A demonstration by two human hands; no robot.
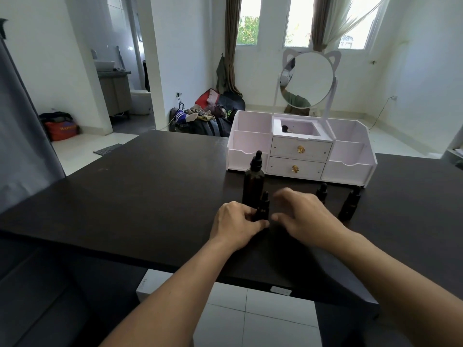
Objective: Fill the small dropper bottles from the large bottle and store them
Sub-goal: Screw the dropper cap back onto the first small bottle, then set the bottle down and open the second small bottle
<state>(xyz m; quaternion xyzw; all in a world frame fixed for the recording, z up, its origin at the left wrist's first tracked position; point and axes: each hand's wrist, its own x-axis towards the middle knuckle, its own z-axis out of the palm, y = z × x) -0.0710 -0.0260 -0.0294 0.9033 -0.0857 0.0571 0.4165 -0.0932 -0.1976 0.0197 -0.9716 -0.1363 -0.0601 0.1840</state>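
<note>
Your hands meet at a small dropper bottle on the dark table (125, 196).

Your left hand (236, 222) grips the small dropper bottle (263, 209), just in front of the large bottle (254, 181). Your right hand (304, 216) hovers beside it, fingers loosely curled, holding nothing. Right of the large bottle stand two more small bottles (349, 204), before the white organiser (348, 171).

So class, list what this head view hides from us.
- Fill level of the large bottle: dark glass, head view.
- Base of the held small bottle: covered by the left hand.
- Right hand fingers: motion-blurred.
- Organizer drawer contents: drawers closed.
</note>
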